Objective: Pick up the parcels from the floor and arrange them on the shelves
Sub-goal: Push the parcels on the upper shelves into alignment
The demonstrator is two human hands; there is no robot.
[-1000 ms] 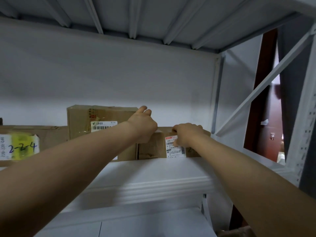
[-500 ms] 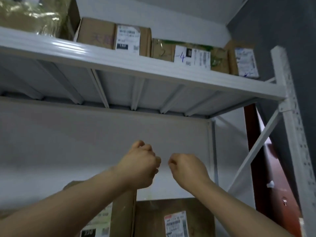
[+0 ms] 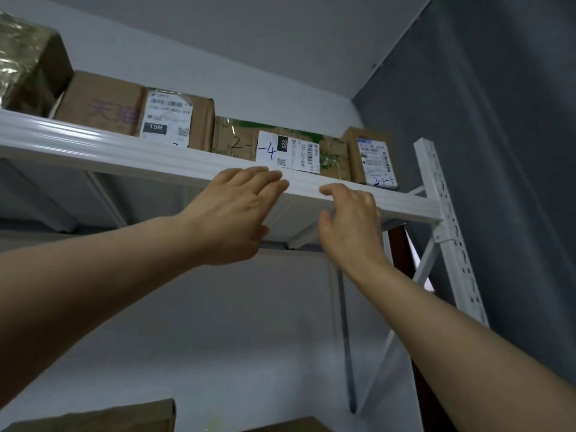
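Both arms are reaching up. The left hand (image 3: pixel 237 210) is spreading its grip wide, fingers straight and close together, with the fingertips (image 3: pixel 274 182) lying on the front rail of the top shelf (image 3: pixel 124 145). It is holding nothing. The right hand (image 3: pixel 349 222) is hanging just beside it with its grip half open, fingers loosely bent against the same rail and thumb under the lip. Nothing is sitting in it either, and I cannot tell whether it is actually pressing the metal.

The parcels are sitting above the hands on that top shelf, four in a row. A foil-wrapped parcel (image 3: pixel 25 63) is standing at the far left, with a brown box (image 3: pixel 134 113) bearing a 15H label next to it. A flat box (image 3: pixel 280 148) with green print and a handwritten 4 is lying right behind the left fingertips. A small box (image 3: pixel 371 157) is sitting at the right end, near the white upright (image 3: pixel 436 182). The rail is hiding their lower edges.

At the bottom of the view a left box top (image 3: pixel 109 416) and a middle box top (image 3: pixel 299 425) are poking up from the level below. I am counting six parcels and two hands. A dark grey wall (image 3: pixel 498 151) is closing off the right.
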